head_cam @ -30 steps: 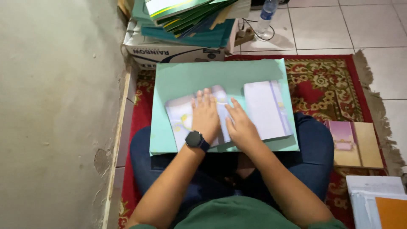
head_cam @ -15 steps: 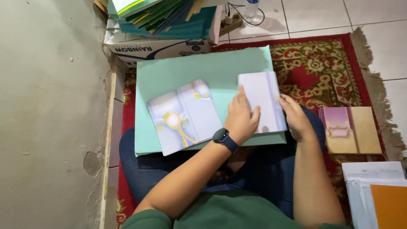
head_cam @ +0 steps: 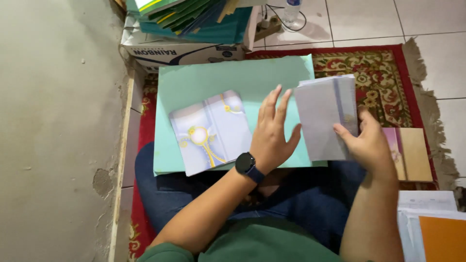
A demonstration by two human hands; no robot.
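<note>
- Since half a second ago, our right hand has lifted the grey card stack, fingers clamped on its edge.
- Our left hand hovers, fingers spread wide, over the green folder on our lap.
- We see the cardboard box holding green folders.

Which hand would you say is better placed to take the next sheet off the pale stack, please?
Probably the left hand: it hovers open over the green folder, fingers spread beside the stack. The right hand is busy gripping the stack's lower right edge.

A red patterned rug on the tiled floor carries a cardboard box and booklets.
</note>
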